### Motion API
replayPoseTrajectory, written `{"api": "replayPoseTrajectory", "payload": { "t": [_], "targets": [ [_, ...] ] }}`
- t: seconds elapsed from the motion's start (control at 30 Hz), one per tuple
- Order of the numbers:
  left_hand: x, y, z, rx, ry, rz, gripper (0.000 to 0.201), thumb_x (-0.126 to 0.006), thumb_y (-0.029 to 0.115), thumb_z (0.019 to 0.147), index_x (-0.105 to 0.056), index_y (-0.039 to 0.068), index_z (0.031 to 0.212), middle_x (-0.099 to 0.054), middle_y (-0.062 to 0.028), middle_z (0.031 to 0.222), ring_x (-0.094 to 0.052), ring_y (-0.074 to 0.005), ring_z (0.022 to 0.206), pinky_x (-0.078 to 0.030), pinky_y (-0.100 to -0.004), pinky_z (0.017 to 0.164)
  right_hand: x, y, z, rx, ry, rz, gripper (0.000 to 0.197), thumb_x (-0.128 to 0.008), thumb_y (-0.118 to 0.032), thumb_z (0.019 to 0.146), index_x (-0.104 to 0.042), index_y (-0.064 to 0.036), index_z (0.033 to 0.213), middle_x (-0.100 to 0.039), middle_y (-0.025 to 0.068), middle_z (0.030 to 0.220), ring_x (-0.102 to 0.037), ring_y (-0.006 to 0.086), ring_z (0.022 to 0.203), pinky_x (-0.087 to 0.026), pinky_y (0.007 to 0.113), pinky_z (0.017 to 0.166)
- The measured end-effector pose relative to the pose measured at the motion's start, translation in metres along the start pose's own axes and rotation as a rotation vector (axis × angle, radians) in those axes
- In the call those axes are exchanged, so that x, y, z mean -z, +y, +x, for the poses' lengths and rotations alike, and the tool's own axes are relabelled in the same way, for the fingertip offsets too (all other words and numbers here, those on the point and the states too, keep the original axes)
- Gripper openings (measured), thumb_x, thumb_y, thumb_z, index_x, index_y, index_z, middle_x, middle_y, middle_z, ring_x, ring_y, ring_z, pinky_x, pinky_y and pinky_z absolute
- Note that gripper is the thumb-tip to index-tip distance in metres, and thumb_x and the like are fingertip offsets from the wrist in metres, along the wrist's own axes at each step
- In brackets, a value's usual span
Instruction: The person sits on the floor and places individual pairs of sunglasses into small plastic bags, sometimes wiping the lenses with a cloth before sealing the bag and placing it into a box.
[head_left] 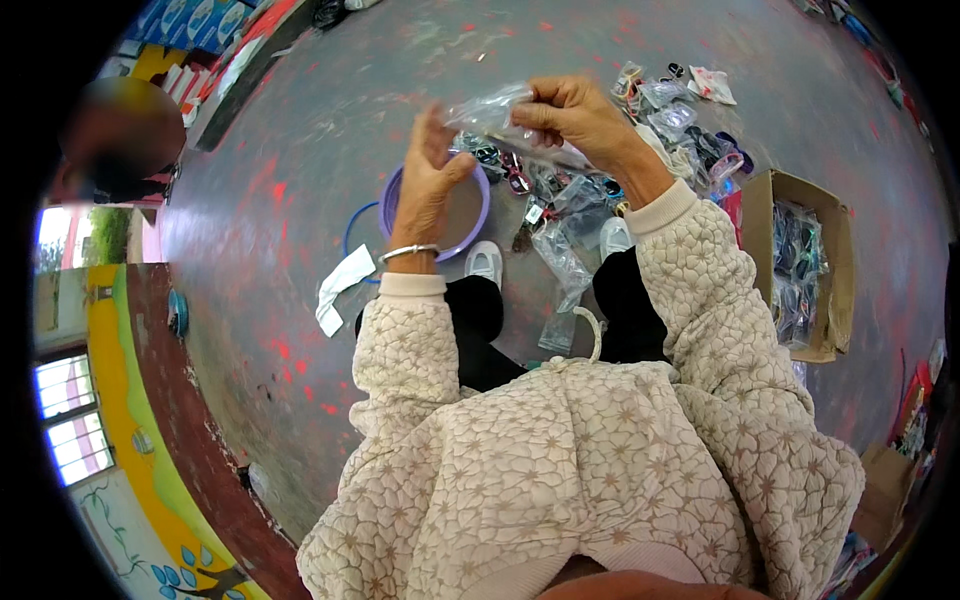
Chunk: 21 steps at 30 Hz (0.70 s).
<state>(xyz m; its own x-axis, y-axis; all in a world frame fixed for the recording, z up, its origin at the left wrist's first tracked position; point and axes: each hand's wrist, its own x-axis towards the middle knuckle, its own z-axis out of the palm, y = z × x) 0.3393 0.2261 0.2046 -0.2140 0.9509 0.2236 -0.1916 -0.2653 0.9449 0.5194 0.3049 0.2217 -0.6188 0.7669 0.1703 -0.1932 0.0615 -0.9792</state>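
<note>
In front of me my right hand (580,112) pinches a clear plastic bag (490,108) between thumb and fingers. The bag is crinkled and stretches across toward the left; what it contains, if anything, is hard to make out. My left hand (432,180), with a bracelet at the wrist, is at the bag's left end. Its thumb stands apart from the fingers, whose tips are smeared by motion. Below the hands, sunglasses (518,182) and clear plastic sleeves (562,255) lie heaped on the floor.
A purple basin (483,215) stands behind my left wrist, beside a white cloth (345,288). At the right is an open cardboard box (840,270) with bagged sunglasses (797,265). More bagged items (672,120) spread beyond my right hand. My shoes (484,262) flank the heap. A person (125,130) is at far left.
</note>
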Motion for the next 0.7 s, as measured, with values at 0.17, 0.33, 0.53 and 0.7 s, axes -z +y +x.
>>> {"api": "replayPoseTrajectory", "payload": {
  "t": [0.17, 0.33, 0.53, 0.7],
  "targets": [
    [0.004, -0.001, 0.003, 0.211, -0.023, -0.086, 0.017, -0.065, 0.013, 0.078, -0.062, -0.004, 0.080, -0.063, -0.0082, 0.072, -0.059, -0.0138, 0.064, -0.046, -0.0239, 0.063, -0.005, 0.001, -0.002, -0.022, -0.029, -0.012, 0.011, -0.063, -0.013, 0.079, -0.063, -0.0024, 0.081, -0.056, -0.0007, 0.063, -0.050, 0.0045, 0.056, -0.037, 0.018, 0.049],
    [0.005, -0.011, 0.001, 0.076, 0.124, 0.068, 0.016, -0.064, 0.011, 0.079, -0.062, -0.004, 0.083, -0.063, -0.0076, 0.072, -0.058, -0.0117, 0.062, -0.045, -0.0216, 0.058, -0.007, 0.007, 0.001, 0.029, 0.034, -0.083, 0.017, -0.066, -0.015, 0.075, -0.064, -0.0004, 0.083, -0.057, 0.0008, 0.065, -0.050, 0.0060, 0.058, -0.038, 0.019, 0.052],
    [-0.006, 0.002, -0.003, 0.099, 0.041, 0.142, 0.016, -0.062, 0.012, 0.081, -0.063, -0.004, 0.085, -0.064, -0.0099, 0.074, -0.060, -0.0134, 0.063, -0.047, -0.0224, 0.058, -0.004, 0.015, 0.004, 0.024, 0.096, -0.070, 0.015, -0.066, -0.014, 0.074, -0.064, 0.0003, 0.076, -0.057, 0.0007, 0.063, -0.050, 0.0061, 0.059, -0.038, 0.020, 0.054],
    [-0.012, 0.005, -0.005, 0.073, 0.073, 0.048, 0.017, -0.061, 0.013, 0.082, -0.063, -0.003, 0.086, -0.064, -0.0100, 0.074, -0.061, -0.0143, 0.064, -0.047, -0.0230, 0.058, -0.010, 0.014, 0.003, 0.072, 0.128, -0.129, 0.013, -0.065, -0.013, 0.075, -0.064, -0.0002, 0.074, -0.056, 0.0001, 0.060, -0.048, 0.0060, 0.056, -0.038, 0.021, 0.050]
  ]
}}
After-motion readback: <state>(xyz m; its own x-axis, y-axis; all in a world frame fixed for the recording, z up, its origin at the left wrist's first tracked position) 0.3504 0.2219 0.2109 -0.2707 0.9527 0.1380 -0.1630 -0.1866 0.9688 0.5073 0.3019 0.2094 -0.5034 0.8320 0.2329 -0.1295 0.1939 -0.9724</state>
